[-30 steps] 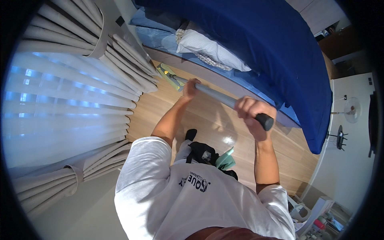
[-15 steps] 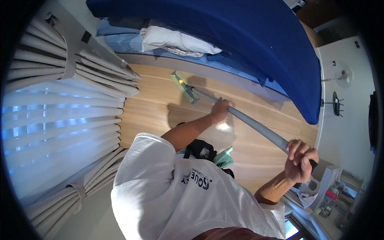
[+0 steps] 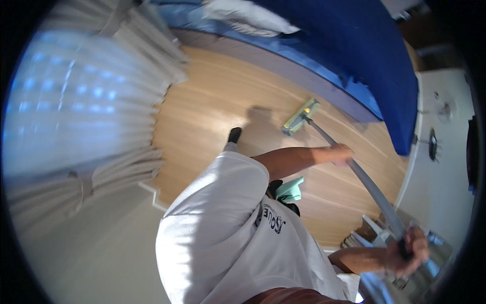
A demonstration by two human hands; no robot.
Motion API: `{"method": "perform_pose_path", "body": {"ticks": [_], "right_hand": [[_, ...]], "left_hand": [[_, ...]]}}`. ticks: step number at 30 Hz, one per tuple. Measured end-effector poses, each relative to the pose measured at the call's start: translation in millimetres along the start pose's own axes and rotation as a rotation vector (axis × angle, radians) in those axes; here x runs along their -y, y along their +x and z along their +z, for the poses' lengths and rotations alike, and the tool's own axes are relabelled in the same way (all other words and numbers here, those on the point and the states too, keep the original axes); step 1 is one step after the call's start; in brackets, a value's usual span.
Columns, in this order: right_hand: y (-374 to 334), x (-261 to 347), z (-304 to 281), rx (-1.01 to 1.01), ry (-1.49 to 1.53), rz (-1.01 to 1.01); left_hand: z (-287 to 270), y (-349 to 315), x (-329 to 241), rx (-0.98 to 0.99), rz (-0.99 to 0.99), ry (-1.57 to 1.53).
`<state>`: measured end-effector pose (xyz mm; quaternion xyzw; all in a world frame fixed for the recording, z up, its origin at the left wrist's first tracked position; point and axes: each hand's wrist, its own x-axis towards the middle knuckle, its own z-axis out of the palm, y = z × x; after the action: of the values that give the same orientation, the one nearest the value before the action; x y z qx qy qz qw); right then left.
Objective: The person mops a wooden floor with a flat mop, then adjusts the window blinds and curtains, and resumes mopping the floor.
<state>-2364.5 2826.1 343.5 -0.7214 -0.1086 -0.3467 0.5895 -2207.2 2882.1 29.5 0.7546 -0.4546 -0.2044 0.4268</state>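
My left hand (image 3: 340,153) wraps round the middle of a flat mop's grey pole (image 3: 372,188). Farther down to the right, my right hand (image 3: 411,252) is closed round the black grip at the pole's upper end and looks smeared by motion. The green-edged mop head (image 3: 300,117), with a yellow part at its centre, lies on the wooden floor (image 3: 212,86) a little short of the bed's side. A mint-green cloth (image 3: 289,190) hangs by my waist. Beyond my left arm a dark-socked foot (image 3: 234,135) shows on the floor.
A low bed with a grey-mauve side (image 3: 253,53), a white pillow (image 3: 248,16) and a dark blue cover (image 3: 369,50) runs along the far side. Pale curtains (image 3: 136,48) hang at the left. A fan (image 3: 444,109) stands near the right wall, with shelves (image 3: 374,228) at lower right.
The mop head has swept right along the bed and turned to a different slant. Both hands have moved right, the right one also nearer. My view has shifted, and a foot now shows.
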Motion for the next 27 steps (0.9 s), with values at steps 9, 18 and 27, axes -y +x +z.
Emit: {"method": "perform_pose_path", "body": {"ticks": [9,18,27], "right_hand": [[17,36,51,0.42,0.605,0.045],[-29,19,246,0.509,0.864,0.049],[-123,9,427,0.529,0.916,0.165]], "left_hand": [[-46,-188,-53,-0.496,-0.166,-0.13],[-121,-385,15,-0.85,-0.48,0.051],[-177,-555,120,-1.029,-0.573,0.078]]}}
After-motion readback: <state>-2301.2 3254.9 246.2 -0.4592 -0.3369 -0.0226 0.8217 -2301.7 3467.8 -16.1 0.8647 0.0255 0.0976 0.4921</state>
